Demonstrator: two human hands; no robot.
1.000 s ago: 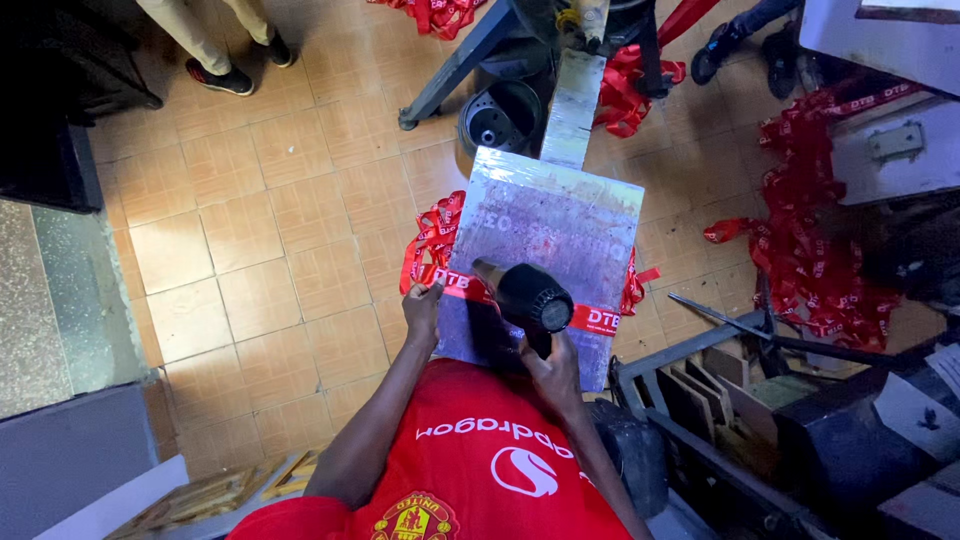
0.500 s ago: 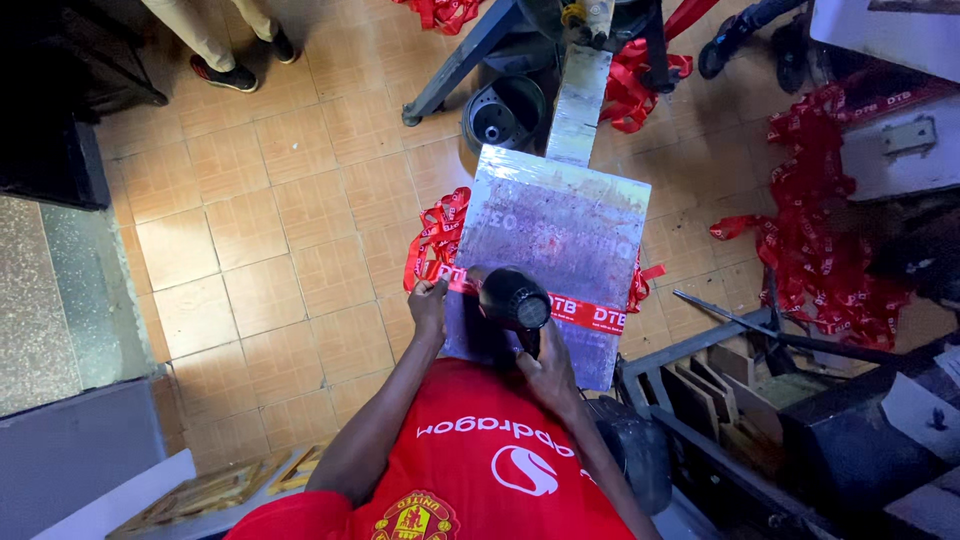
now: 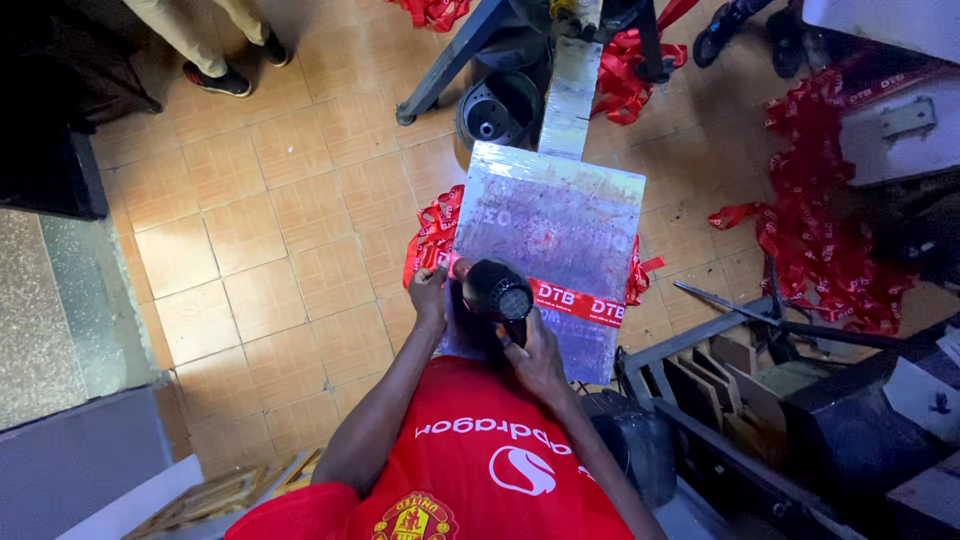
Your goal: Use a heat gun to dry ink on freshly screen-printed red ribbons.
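A shiny grey flat plate [image 3: 560, 215] juts out in front of me with a red printed ribbon [image 3: 585, 302] stretched across its near part. My left hand [image 3: 430, 296] presses the ribbon at the plate's left edge. My right hand [image 3: 536, 352] grips the handle of a black hair dryer [image 3: 497, 290], which hovers just over the ribbon's left portion, nozzle pointing away from me. More red ribbon [image 3: 432, 238] hangs bunched off the plate's left side.
Heaps of red ribbon [image 3: 835, 255] lie on the tiled floor at right and near the machine base [image 3: 490, 115] beyond the plate. A metal frame with boards [image 3: 735, 365] stands at right. Another person's legs and shoes [image 3: 225, 75] are at top left. A dark cabinet [image 3: 50, 170] sits left.
The hair dryer in my right hand has drifted slightly left along the ribbon. My left hand stays on the ribbon at the plate's edge.
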